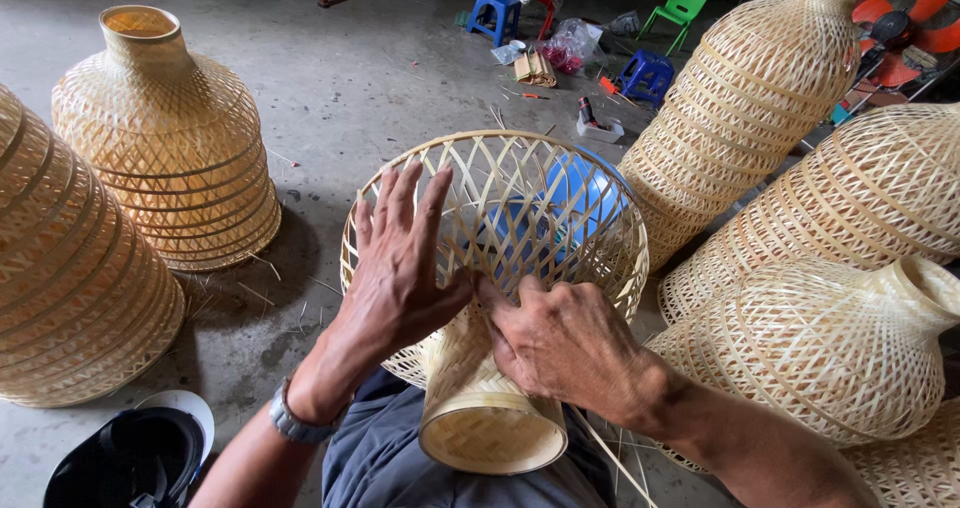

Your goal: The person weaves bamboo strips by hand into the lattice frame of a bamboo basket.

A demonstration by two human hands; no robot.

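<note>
Now, from the head view, the bamboo lampshade (495, 298) lies on the lap: neck tightly woven, flared mouth only open lattice, loose strips trailing. Left hand (400, 263) presses flat, fingers spread, on its outer wall; right hand (560, 343) curls closed, pinching weave beside the neck.

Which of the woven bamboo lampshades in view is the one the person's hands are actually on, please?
The open-lattice shade lying across the lap: left hand and right hand press its side. The others stand untouched.

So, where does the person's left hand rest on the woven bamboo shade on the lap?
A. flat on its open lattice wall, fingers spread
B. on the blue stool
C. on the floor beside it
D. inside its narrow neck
A: the left hand lies flat, fingers spread, on the lattice wall of the woven bamboo shade.
</note>
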